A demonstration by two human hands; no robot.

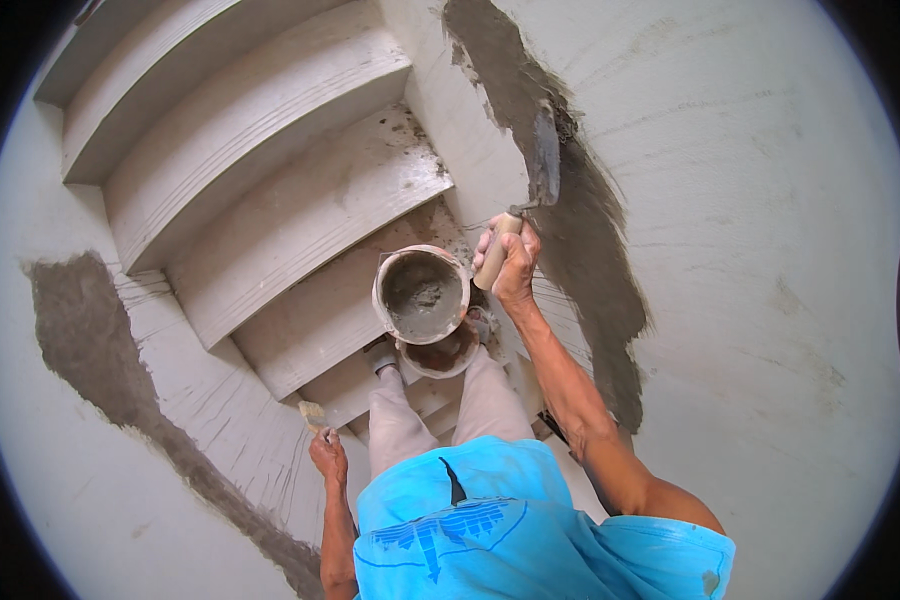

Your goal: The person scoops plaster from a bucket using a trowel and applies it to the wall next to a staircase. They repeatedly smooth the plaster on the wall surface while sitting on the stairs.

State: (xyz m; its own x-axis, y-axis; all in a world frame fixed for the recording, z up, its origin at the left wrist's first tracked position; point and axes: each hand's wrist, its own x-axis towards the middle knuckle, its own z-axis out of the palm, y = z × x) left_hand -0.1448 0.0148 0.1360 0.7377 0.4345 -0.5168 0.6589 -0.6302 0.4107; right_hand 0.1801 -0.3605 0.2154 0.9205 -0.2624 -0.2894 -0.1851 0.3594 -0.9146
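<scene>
My right hand [511, 258] is wrapped round the wooden handle of a trowel [546, 155]. Its metal blade lies against or just over a band of dark wet mortar [587, 235] on the right wall; I cannot tell if it touches. Low on the left, my left hand [328, 453] grips a brush [313, 415] with pale yellowish bristles. Between my hands stands a bucket [377, 292] with grey mortar [423, 290] inside, close to the trowel hand. Below it a second round container [455, 365] with brownish contents is partly hidden.
Pale stairs [300, 250] rise toward the upper left, with dirt and splashes near their right ends. Another dark mortar band [95, 330] runs down the left wall. My legs [395, 420] stand on the steps just below the containers. The right wall [750, 300] bears faint streaks.
</scene>
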